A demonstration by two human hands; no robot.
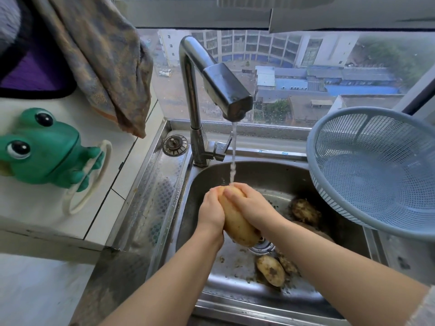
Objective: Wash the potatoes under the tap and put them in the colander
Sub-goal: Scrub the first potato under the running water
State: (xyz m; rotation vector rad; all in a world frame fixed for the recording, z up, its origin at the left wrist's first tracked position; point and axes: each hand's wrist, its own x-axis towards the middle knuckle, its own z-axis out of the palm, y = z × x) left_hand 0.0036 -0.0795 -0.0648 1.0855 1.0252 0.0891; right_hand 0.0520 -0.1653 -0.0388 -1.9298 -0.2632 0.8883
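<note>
Under the running tap (226,90), both hands clasp one long, smooth, pale potato (237,227): left hand (211,208) cupping its side, right hand (249,203) curled over its top. Its long axis runs along the hands, far end under the stream. Up and right of the nearer right hand sits an empty blue plastic mesh colander (376,170). Muddy potatoes (270,270) lie below in the steel sink (259,175).

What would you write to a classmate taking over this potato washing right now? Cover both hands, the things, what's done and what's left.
The left hand and right hand both grip one potato under the running tap.
The colander, right of the sink, holds no potatoes.
At least three muddy potatoes lie in the sink.
Done: none delivered. Left: finish this potato, wash the rest, put all in the colander.
</note>
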